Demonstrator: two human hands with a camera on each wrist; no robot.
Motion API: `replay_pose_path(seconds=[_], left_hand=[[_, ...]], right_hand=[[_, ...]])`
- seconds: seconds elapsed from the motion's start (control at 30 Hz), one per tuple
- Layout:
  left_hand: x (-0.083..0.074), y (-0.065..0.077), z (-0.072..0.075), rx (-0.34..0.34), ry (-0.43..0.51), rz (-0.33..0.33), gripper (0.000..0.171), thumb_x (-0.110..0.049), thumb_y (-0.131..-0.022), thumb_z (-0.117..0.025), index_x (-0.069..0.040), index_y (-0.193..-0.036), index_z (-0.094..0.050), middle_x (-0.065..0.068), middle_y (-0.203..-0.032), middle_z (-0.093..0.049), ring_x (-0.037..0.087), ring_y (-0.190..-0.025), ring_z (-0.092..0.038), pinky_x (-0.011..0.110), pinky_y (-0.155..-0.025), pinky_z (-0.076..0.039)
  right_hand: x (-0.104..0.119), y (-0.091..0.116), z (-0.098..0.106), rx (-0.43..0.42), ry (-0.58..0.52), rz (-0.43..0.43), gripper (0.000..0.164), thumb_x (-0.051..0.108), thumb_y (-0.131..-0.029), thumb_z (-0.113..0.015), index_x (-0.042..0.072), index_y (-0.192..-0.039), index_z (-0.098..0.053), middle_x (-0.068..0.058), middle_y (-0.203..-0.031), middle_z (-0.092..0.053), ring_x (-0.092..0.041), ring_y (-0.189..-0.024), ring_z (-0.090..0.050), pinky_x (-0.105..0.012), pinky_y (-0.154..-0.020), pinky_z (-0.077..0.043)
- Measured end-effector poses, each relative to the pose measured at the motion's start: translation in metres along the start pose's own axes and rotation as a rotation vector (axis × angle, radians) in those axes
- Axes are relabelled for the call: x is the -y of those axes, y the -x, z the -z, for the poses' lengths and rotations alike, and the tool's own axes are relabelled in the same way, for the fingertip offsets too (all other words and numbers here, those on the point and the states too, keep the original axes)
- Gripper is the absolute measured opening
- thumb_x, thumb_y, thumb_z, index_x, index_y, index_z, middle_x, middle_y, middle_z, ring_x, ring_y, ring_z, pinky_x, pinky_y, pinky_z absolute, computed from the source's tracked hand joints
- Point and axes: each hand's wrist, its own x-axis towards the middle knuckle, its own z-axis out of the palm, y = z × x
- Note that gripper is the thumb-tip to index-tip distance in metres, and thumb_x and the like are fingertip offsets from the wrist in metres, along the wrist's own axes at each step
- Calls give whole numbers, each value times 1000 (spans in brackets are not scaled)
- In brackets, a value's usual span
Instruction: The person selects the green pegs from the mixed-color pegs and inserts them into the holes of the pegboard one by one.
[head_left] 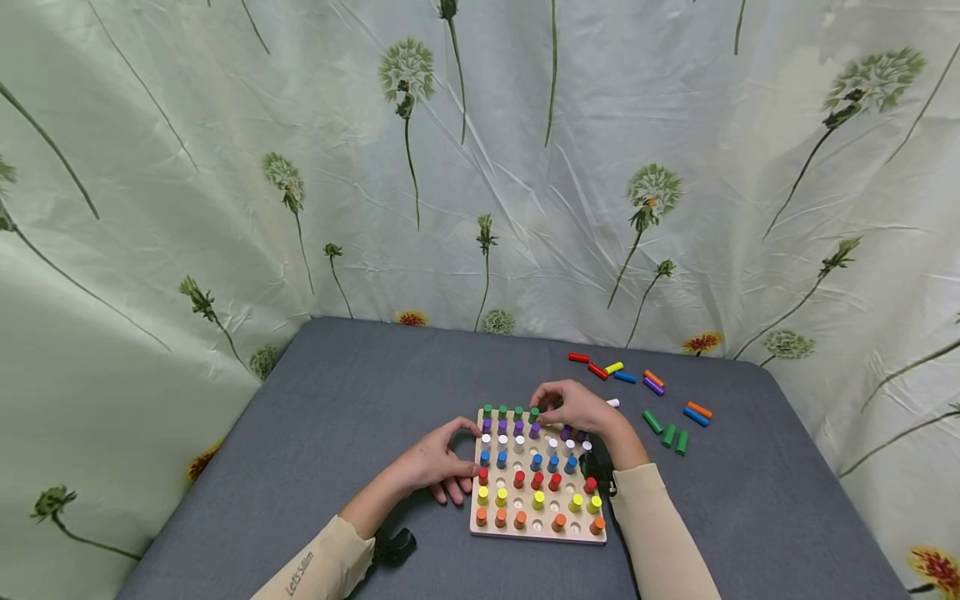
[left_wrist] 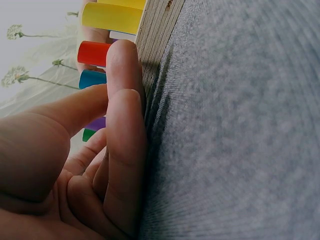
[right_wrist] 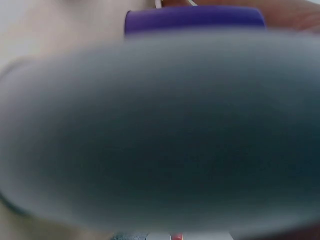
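Touches left edge of pegboard (head_left: 538,537) w/ relaxed L hand (head_left: 435,460); w/ R hand (head_left: 576,407), prob. pinches green peg (head_left: 534,415) in far row, left of loose pegs (head_left: 652,422).

Reads in the head view as lettering, "Let's Sillim" (head_left: 299,573), on the beige left sleeve (head_left: 336,557). Stands in small dark characters on a single line, as two words, with a capital L, an apostrophe and a capital S. Climbs steeply from lower left to upper right. Lies between the cuff (head_left: 356,533) and the lower edge of the view. Appears slightly soft, yet legible.
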Motion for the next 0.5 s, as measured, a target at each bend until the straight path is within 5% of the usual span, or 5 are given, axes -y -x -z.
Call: replay_pose_path(seconds=[0.5], left_hand=[[0,0,1,3,4,-5,48,-17,-90,-74,-30,-128,-46,11,-70,-73,16,-50,-67,30,-40,-51]], right_hand=[[-1,13,16,-58,-106,52,16,12,-95,-67,9,-110,-67,-11,-107,-69,-24,-93,-64,-35,-78,-53]])
